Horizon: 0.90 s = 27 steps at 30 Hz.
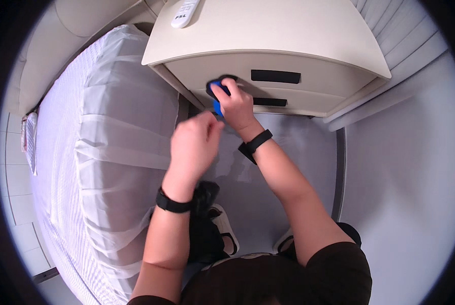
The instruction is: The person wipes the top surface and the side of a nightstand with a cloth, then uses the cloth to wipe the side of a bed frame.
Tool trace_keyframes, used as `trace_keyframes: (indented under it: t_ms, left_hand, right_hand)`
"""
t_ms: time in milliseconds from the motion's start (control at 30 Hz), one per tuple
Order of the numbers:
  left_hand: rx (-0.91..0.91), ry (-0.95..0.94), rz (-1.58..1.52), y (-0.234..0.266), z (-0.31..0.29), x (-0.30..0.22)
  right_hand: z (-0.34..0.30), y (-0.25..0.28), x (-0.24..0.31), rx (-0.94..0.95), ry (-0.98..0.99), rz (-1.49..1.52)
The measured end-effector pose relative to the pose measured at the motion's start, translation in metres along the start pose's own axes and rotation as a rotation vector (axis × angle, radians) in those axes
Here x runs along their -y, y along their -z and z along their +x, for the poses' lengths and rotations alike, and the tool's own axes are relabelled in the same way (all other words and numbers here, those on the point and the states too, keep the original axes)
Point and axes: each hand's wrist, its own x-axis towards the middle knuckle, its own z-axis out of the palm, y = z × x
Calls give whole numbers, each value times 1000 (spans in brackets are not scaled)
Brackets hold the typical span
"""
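Note:
My right hand [236, 104] is closed around a blue-and-black object [217, 85] whose kind I cannot make out. It is held close to the front of a cream nightstand [207, 68], left of the upper black drawer handle [275, 77]. A blue part of the object [217, 108] shows below the fingers. My left hand [193, 142] is lower and nearer to me, slightly blurred, with its fingers curled in. Whatever it may hold is hidden. Both wrists wear black bands.
A white remote control [185, 12] lies on the nightstand top. To the left is a bed with a sheer white skirt [120, 117]. A grey curtain [410, 40] hangs at the right. Something shiny and black [205, 195] is beside my left wrist, above my sandalled feet.

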Motion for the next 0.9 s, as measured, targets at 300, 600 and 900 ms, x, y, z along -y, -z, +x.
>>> trace_keyframes:
  t_ms: [300, 600, 900]
  left_hand:
    - [215, 84, 98, 12, -24, 8]
    - [175, 89, 48, 1, -21, -4]
    - [230, 64, -14, -14, -10, -6]
  right_hand:
    - [28, 30, 14, -188, -110, 257]
    - [-40, 34, -31, -176, -261, 195]
    - [-16, 119, -108, -778, -614, 3]
